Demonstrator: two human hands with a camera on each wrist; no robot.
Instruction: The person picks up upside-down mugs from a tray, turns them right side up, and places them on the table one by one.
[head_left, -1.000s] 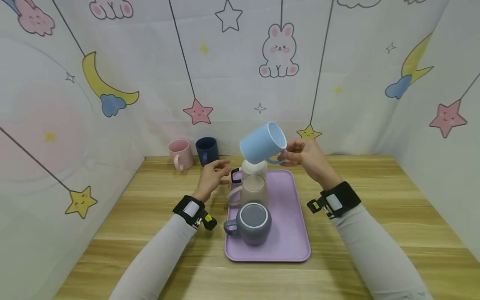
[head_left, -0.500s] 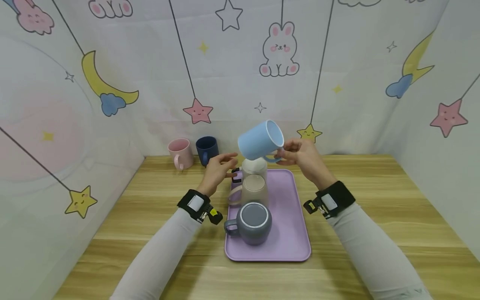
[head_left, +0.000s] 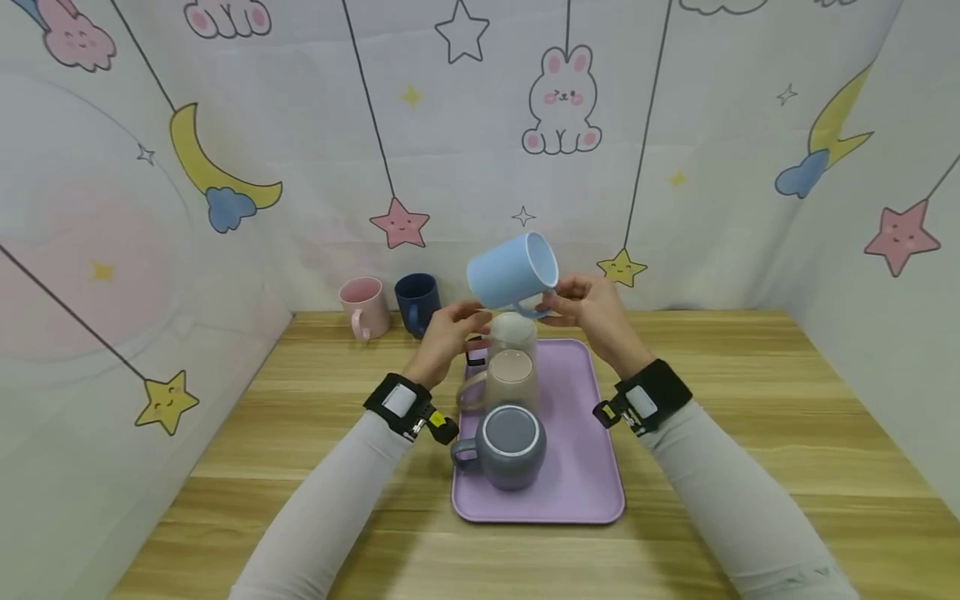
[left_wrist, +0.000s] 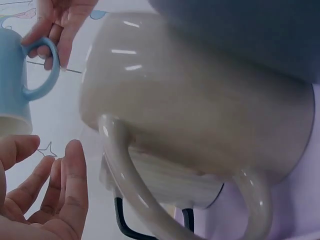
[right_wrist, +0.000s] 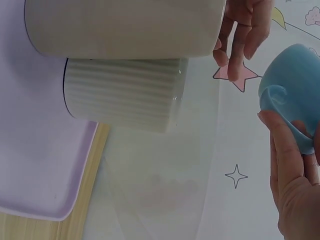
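Observation:
A light blue mug (head_left: 504,273) is held in the air, tilted with its mouth up and to the right. My right hand (head_left: 596,321) grips its handle, as the right wrist view also shows with the mug (right_wrist: 295,85). Just below the mug's base is my left hand (head_left: 447,337), its fingers (left_wrist: 74,185) spread and relaxed with nothing in them. Under both hands, a lilac tray (head_left: 573,450) bears upside-down mugs in a row: a white ribbed one (head_left: 514,330) with a black handle, a beige one (head_left: 512,383) and a dark grey one (head_left: 512,450). Their handles point left.
A pink mug (head_left: 365,308) and a navy mug (head_left: 416,302) stand upright at the back of the wooden table (head_left: 315,417), left of the tray. A printed cloth (head_left: 337,150) forms the wall behind them.
The light blue mug and my right hand have moved left and slightly up. My left hand has moved right and up, closer to the mug's base.

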